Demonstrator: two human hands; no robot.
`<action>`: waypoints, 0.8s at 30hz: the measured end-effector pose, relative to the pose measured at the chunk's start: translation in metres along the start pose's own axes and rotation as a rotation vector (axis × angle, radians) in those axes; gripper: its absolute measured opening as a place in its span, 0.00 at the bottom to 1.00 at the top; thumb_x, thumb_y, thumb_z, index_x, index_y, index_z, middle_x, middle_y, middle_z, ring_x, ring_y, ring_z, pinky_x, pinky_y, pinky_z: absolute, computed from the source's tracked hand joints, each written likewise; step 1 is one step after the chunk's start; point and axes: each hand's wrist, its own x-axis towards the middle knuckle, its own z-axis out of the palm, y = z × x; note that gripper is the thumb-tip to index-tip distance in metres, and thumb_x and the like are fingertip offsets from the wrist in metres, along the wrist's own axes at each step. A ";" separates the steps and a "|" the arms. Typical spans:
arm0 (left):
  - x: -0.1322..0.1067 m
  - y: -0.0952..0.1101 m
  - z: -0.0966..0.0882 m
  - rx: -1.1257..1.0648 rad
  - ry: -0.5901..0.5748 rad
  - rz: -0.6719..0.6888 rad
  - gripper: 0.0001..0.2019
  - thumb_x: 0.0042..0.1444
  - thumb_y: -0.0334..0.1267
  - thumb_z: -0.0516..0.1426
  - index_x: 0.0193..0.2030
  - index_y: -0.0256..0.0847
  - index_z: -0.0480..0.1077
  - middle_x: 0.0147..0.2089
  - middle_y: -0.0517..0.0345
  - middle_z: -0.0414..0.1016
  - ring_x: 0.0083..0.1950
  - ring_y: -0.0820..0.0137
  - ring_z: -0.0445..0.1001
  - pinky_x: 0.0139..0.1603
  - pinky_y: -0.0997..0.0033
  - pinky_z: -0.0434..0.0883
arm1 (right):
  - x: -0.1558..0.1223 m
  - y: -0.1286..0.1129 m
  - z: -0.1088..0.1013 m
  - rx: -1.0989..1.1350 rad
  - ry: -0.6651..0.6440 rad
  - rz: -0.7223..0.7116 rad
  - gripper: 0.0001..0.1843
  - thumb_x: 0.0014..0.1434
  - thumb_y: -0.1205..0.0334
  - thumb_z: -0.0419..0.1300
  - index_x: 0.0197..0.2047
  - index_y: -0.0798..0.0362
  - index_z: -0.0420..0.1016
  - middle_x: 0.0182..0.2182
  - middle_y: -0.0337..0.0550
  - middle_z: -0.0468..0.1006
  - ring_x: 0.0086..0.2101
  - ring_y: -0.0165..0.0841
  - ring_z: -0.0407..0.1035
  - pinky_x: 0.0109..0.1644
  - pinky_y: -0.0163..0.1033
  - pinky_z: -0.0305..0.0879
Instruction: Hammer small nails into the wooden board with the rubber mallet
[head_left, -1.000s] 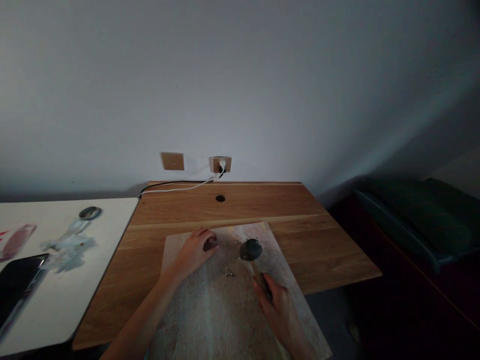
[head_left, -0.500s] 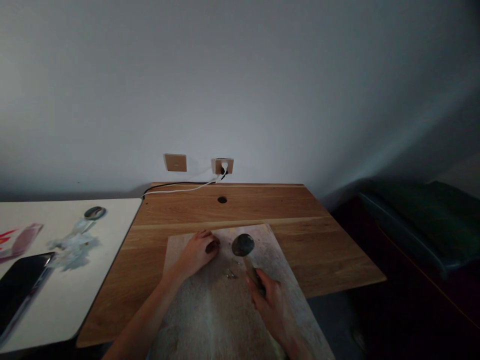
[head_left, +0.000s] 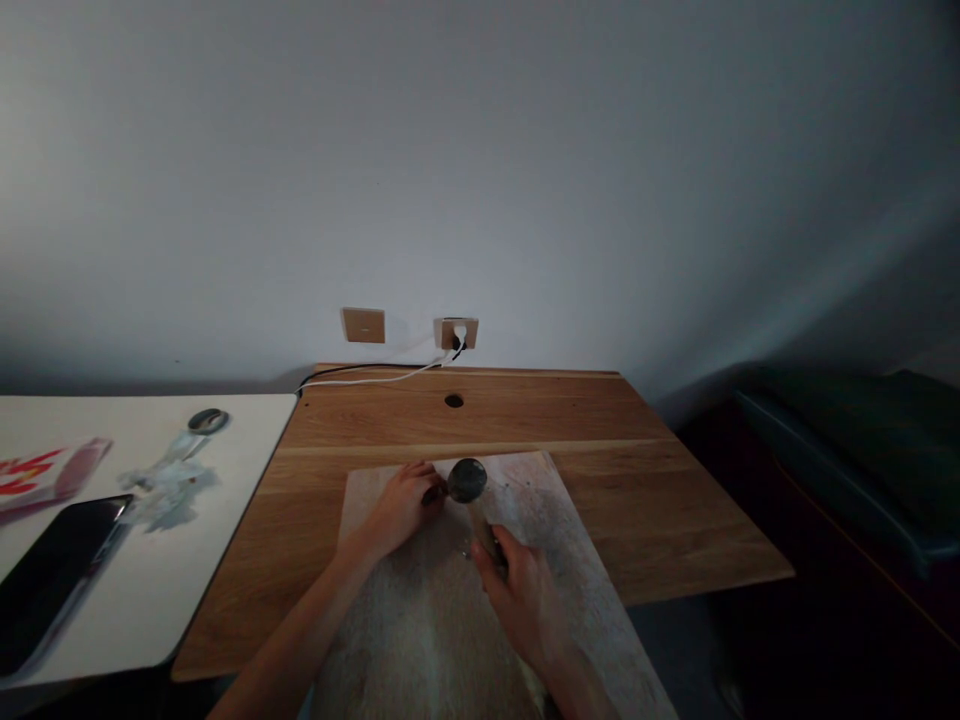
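Note:
My right hand is wrapped round the pale handle of a mallet. Its round, dark head is at the far part of a worn board, just right of the left fingers. My left hand rests on the board near its far edge, fingers curled together around a small dark thing that I cannot make out. Between the two hands a few small shiny metal bits lie on the board, partly hidden by my right hand.
Under the board is a wooden desk with a cable hole. A white table adjoins on the left, holding a phone, a red-and-white packet, crumpled plastic and a tape roll. Cables run to a wall socket.
My right hand has carried the mallet left, so its head now comes up beside my left fingers. The left hand stays about where it was on the board; the whole view has shifted slightly.

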 end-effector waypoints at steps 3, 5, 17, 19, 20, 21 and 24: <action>0.001 0.001 -0.001 -0.015 -0.013 0.004 0.11 0.55 0.23 0.59 0.38 0.41 0.79 0.42 0.52 0.81 0.48 0.60 0.78 0.55 0.60 0.72 | -0.002 -0.001 -0.001 -0.008 0.004 -0.009 0.17 0.69 0.51 0.50 0.38 0.52 0.74 0.23 0.41 0.77 0.24 0.34 0.72 0.28 0.35 0.55; 0.001 0.001 -0.002 -0.014 -0.020 0.008 0.11 0.54 0.23 0.58 0.38 0.42 0.79 0.43 0.52 0.81 0.48 0.61 0.78 0.55 0.59 0.72 | -0.004 -0.001 -0.001 -0.022 0.006 -0.020 0.17 0.68 0.51 0.50 0.38 0.52 0.74 0.23 0.42 0.77 0.24 0.34 0.72 0.28 0.35 0.55; 0.001 -0.004 0.000 -0.001 -0.006 -0.003 0.09 0.56 0.28 0.60 0.40 0.42 0.79 0.43 0.53 0.80 0.46 0.61 0.78 0.53 0.61 0.73 | -0.015 0.009 -0.011 0.014 0.073 -0.012 0.16 0.68 0.50 0.52 0.38 0.51 0.76 0.21 0.40 0.77 0.23 0.34 0.73 0.27 0.34 0.56; -0.001 -0.003 -0.001 0.006 0.046 -0.012 0.06 0.57 0.31 0.61 0.41 0.42 0.78 0.43 0.53 0.79 0.46 0.62 0.78 0.50 0.62 0.74 | -0.022 0.021 -0.016 0.040 0.118 -0.003 0.19 0.67 0.47 0.52 0.37 0.52 0.76 0.20 0.40 0.76 0.21 0.34 0.72 0.26 0.35 0.58; -0.002 -0.002 -0.001 0.018 0.079 -0.002 0.05 0.58 0.33 0.61 0.41 0.42 0.77 0.42 0.53 0.79 0.45 0.62 0.77 0.50 0.63 0.74 | -0.025 0.027 -0.018 0.049 0.135 0.002 0.21 0.67 0.45 0.52 0.36 0.52 0.76 0.19 0.40 0.75 0.21 0.34 0.71 0.26 0.36 0.58; -0.004 0.001 -0.002 0.038 0.108 0.023 0.04 0.59 0.33 0.61 0.40 0.43 0.77 0.42 0.53 0.78 0.46 0.62 0.77 0.50 0.63 0.74 | -0.028 0.034 -0.020 0.055 0.149 0.009 0.23 0.67 0.43 0.51 0.35 0.52 0.76 0.19 0.41 0.74 0.20 0.35 0.70 0.25 0.37 0.58; -0.007 0.017 -0.001 0.159 0.103 0.180 0.05 0.63 0.33 0.58 0.40 0.44 0.76 0.40 0.55 0.78 0.46 0.63 0.76 0.52 0.61 0.72 | -0.035 0.049 -0.021 0.063 0.175 0.029 0.27 0.66 0.38 0.50 0.35 0.53 0.76 0.18 0.43 0.74 0.19 0.37 0.68 0.23 0.39 0.58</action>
